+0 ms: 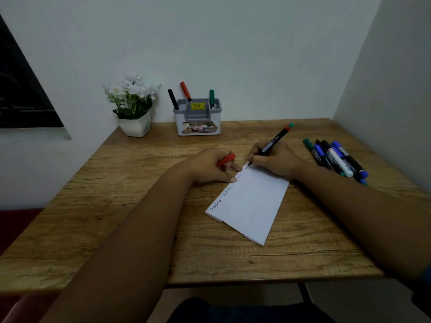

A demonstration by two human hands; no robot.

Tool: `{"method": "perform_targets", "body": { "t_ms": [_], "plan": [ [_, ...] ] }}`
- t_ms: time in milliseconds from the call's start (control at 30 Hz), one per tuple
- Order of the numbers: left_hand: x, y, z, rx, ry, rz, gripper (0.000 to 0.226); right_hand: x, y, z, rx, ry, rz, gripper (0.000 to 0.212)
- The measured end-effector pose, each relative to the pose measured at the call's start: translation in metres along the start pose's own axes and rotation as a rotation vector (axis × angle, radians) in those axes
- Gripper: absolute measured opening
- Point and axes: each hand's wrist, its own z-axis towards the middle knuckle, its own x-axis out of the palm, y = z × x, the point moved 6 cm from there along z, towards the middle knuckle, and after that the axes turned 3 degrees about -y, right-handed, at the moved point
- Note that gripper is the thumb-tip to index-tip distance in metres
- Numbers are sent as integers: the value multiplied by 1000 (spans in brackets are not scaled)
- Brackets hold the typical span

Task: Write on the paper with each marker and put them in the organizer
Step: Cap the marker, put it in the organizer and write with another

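Note:
A folded white paper (251, 203) lies slanted on the wooden table, with several words written along its left edge. My right hand (272, 159) grips a black marker (276, 139) with a red band and teal end, its tip on the paper's far corner. My left hand (215, 167) holds a red cap (225, 159) in its curled fingers while its fingertips press on the paper's edge. A grey and white organizer (198, 123) stands at the back against the wall. It holds a black marker (172, 99), a red marker (185, 90) and a green marker (211, 98).
Several loose markers (335, 158), blue, black, green and white, lie in a heap at the table's right side by the wall. A white pot of white flowers (133, 106) stands left of the organizer. Walls close the back and right sides.

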Motion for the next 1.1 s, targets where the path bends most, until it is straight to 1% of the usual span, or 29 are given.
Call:
{"method": "perform_targets", "body": {
  "t_ms": [167, 300, 600, 667, 733, 800, 833, 867, 900, 967, 1033, 1067, 1100],
  "plan": [
    [1, 3, 1, -17, 5, -39, 30, -2, -5, 0, 41, -57, 55, 10],
    [1, 4, 3, -17, 12, -34, 30, -1, -2, 1, 27, -32, 0, 10],
    [0, 4, 3, 8, 8, -6, 29, -1, -2, -1, 62, -28, -7, 8],
    [0, 4, 3, 19, 8, -1, 29, -4, -3, -2, 109, -83, 96, 12],
    [1, 4, 4, 29, 9, -20, 30, -13, -1, -3, 167, -230, 331, 16],
    [-1, 3, 3, 34, -30, -32, 29, -22, 8, -3, 184, -352, 624, 7],
    [-3, 2, 2, 33, -78, -42, 27, -25, 12, -3, 185, -371, 747, 3],
    [-7, 2, 1, 29, -148, -48, 24, -26, 15, -4, 190, -369, 824, 7],
    [-11, 1, -1, 17, -227, -56, 23, -26, 15, -6, 197, -348, 840, 11],
    [-16, 2, -3, -36, -327, -148, 25, -23, 15, -11, 202, -287, 780, 17],
    [-17, 4, -2, -89, -331, -314, 17, -18, 13, -14, 218, -228, 806, 15],
    [-17, 3, -1, -90, -330, -360, 15, -15, 14, -14, 235, -190, 861, 17],
    [-18, 1, -2, -74, -335, -384, 13, -11, 15, -14, 256, -142, 929, 24]
  ]
}}
